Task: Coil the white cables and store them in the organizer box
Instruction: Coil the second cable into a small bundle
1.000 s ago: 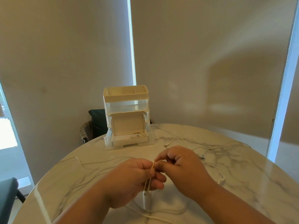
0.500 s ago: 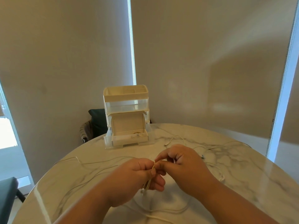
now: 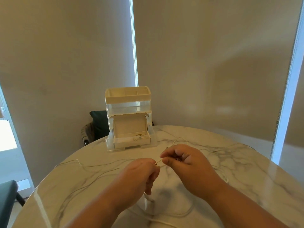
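My left hand (image 3: 139, 175) grips a small bundle of thin white cable (image 3: 158, 161) above the marble table (image 3: 246, 186). Thumb and forefinger of my right hand (image 3: 184, 163) pinch the same cable just right of the left fist. Below the left hand a white plug end hangs down. More loose white cable (image 3: 92, 166) trails over the table to the left and right. The white organizer box (image 3: 130, 119) stands at the table's far edge, its lower drawer (image 3: 131, 140) open with a coiled cable inside.
A dark chair (image 3: 97, 125) stands behind the table beside the organizer. Another dark seat (image 3: 6, 199) is at the lower left, off the table. Beige blinds cover the windows behind. The round table's edge curves close on the left and right.
Both hands have risen a little. The right hand has drawn slightly right of the left fist, showing a short stretch of cable between them.
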### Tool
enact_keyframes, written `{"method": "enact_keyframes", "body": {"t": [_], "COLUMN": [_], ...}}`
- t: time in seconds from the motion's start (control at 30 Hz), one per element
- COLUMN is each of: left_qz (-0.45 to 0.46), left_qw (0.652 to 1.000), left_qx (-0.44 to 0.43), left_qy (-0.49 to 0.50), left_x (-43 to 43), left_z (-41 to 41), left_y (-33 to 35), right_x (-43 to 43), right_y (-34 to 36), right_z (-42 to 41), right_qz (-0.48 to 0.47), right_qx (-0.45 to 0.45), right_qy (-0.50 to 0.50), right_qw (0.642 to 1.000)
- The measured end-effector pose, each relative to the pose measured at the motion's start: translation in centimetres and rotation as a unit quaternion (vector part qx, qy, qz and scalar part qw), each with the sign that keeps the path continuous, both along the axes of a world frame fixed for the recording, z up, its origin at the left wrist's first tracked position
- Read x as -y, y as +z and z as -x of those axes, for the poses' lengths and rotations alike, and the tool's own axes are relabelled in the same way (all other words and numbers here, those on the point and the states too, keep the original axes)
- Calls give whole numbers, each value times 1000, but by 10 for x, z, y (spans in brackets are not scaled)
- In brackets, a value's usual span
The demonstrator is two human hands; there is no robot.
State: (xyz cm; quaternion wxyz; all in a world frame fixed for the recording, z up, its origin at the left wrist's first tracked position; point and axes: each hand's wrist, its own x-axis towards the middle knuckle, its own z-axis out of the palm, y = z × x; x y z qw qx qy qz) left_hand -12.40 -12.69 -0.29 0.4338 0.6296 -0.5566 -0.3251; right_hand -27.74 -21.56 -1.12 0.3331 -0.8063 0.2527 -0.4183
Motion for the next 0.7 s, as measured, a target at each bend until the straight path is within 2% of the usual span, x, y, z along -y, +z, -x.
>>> {"method": "enact_keyframes", "body": {"t": [0.17, 0.33, 0.47, 0.57, 0.7], "left_qz": [67, 86, 83, 88, 105], "left_qw": [990, 958, 938, 914, 904], "left_qx": [-122, -272, -335, -396, -414], "left_qy": [-6, -28, -34, -23, -4], "left_x": [-2, -4, -11, -17, -16], "left_z": [1, 7, 8, 6, 6], "left_y": [0, 6, 14, 21, 18], "right_x": [0, 5, 5, 6, 3], "right_y": [-1, -8, -11, -12, -14], "right_z": [-1, -4, -5, -6, -10], "right_qz": [-29, -83, -133, -112, -92], "right_qx": [25, 19, 36, 19, -24], "right_qy": [24, 68, 90, 70, 84], "right_qw": [999, 994, 986, 991, 992]}}
